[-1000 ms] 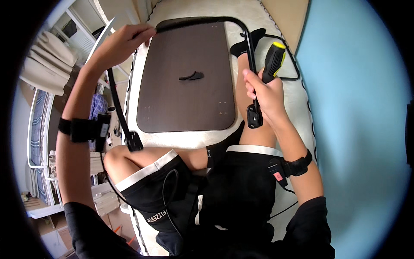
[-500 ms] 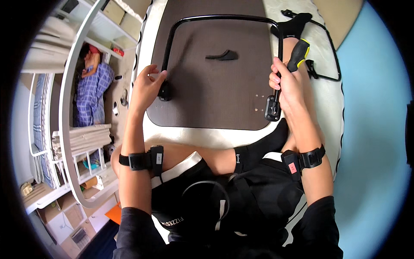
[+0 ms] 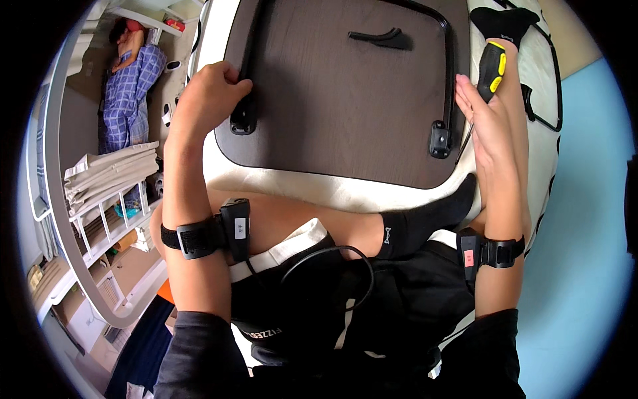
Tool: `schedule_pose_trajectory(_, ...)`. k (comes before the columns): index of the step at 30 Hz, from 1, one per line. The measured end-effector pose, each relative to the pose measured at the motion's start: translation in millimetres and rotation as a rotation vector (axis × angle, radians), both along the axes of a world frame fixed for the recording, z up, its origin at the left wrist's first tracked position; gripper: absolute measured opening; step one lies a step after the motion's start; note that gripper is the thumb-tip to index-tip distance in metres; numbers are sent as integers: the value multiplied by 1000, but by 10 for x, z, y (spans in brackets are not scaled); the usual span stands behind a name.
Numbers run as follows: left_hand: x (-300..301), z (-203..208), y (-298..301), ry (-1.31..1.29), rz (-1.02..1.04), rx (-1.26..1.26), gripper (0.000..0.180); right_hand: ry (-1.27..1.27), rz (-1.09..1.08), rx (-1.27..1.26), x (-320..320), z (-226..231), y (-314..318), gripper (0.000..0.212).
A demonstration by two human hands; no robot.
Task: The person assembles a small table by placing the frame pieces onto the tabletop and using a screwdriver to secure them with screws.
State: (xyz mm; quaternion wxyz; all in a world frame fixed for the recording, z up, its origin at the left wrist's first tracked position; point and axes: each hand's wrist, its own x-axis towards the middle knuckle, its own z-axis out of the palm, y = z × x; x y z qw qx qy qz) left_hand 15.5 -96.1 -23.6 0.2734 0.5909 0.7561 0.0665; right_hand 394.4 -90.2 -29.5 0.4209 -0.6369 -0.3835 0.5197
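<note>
A dark brown tabletop (image 3: 345,113) with rounded corners lies in front of me. On it a bent black tube leg (image 3: 448,73) is folded down, with hinge brackets near the board's near corners. My left hand (image 3: 207,96) is beside the left bracket (image 3: 243,121), its fingers curled and thumb bent in; what they hold, if anything, is hidden. In my right hand (image 3: 490,126) rests a screwdriver (image 3: 492,70) with a black and yellow handle, its shaft pointing down beside the right bracket (image 3: 440,139). The fingers are fairly straight, off the tube.
A small curved black piece (image 3: 382,37) sits on the board. Another black tube leg (image 3: 555,80) lies at the right, past my leg. A white bed rail (image 3: 60,166) rises on the left; beyond and below, a person (image 3: 129,86) lies under a blue checked cover.
The tube leg has swung down onto the board, and my right hand has let go of it, keeping the screwdriver. The view has shifted, with the board appearing higher.
</note>
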Motion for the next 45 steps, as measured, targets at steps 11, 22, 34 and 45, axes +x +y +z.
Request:
schedule_pose_trajectory(11, 344, 110, 10, 319, -26, 404, 38, -105, 113, -49, -41, 52, -66, 25)
schedule_pose_trajectory(22, 1205, -401, 114, -29, -555, 718, 44, -16, 55, 58, -81, 158, -60, 29)
schedule_pose_trajectory(34, 1492, -456, 66, -153, -405, 783, 36, 50, 105, 121, -103, 228, -58, 45)
schedule_pose_trajectory(45, 1474, -461, 113, -178, -318, 701, 14, 63, 130, 153, -120, 203, -101, 45)
